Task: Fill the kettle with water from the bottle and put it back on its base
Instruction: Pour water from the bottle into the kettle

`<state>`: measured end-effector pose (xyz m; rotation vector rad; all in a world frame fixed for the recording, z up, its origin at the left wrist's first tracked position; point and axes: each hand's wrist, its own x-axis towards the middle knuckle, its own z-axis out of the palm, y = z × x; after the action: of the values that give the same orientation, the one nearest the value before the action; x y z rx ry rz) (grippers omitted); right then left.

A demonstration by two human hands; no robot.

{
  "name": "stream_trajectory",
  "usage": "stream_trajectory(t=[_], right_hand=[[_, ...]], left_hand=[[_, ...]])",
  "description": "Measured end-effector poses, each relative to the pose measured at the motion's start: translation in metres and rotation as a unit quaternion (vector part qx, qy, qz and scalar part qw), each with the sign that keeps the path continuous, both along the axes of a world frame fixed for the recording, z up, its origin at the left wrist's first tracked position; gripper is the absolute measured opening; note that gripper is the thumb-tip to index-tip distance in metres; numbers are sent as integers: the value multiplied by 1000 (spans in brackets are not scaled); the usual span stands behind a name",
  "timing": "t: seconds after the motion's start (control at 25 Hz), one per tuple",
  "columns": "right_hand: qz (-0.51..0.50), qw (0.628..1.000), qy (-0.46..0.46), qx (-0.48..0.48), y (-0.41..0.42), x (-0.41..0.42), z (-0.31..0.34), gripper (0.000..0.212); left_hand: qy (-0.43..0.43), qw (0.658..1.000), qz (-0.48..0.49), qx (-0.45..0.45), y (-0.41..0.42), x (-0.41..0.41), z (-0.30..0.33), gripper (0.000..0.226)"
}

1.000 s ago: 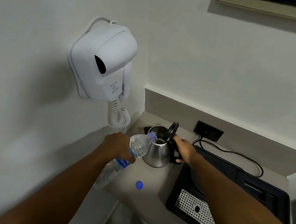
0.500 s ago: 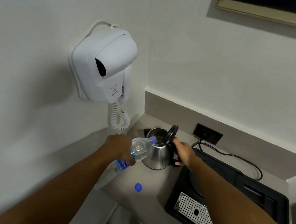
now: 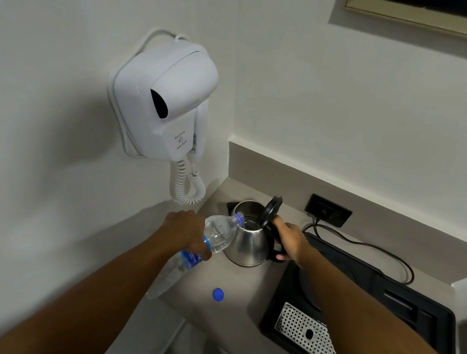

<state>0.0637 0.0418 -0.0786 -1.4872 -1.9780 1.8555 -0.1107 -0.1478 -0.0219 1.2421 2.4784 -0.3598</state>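
While a grey corner counter (image 3: 239, 306) meets white walls | steel kettle (image 3: 246, 240) stands on it, lid up | left hand (image 3: 187, 229) grasps tilted water bottle (image 3: 210, 240), neck over kettle's mouth | right hand (image 3: 292, 241) at 3 o'clock grips its handle

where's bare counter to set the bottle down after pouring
Bare counter lies in front of the kettle, between the blue cap and the black tray. The back corner is crowded: kettle, both hands, and the hair dryer cord hanging near. The tray's right side holds compartments.
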Motion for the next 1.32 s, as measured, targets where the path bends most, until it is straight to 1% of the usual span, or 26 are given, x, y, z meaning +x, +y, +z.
stream_trajectory(t=[0.32,0.6,0.76,0.88,1.0,1.08,1.16,1.24,1.32], right_hand=[[-1,1000,2,5,0,0,0,74],[-2,1000,6,3,1,0,-2,78],[8,1000,9,1,1,1,-2,77],[4,1000,8,5,0,1,-3,79],[5,1000,7,5,0,1,-3,78],[10,1000,8,0,0,1,-2,77],[16,1000,9,-2,-1,1,-1,77],[16,1000,12,-3,-1,1,0,78],[13,1000,13,-5,-1,1,1,81]], left_hand=[[18,1000,-9,1,6,0,-4,75],[8,1000,-20,20,9,-5,-8,75],[11,998,-16,55,9,-6,-13,75],[12,993,-2,118,5,-6,-22,76],[-25,970,46,237,-10,-4,-38,71],[-44,943,90,317,-21,3,-52,65],[-76,910,124,389,-31,8,-64,64],[-122,877,155,438,-36,11,-72,69],[-180,852,198,449,-40,13,-80,69]])
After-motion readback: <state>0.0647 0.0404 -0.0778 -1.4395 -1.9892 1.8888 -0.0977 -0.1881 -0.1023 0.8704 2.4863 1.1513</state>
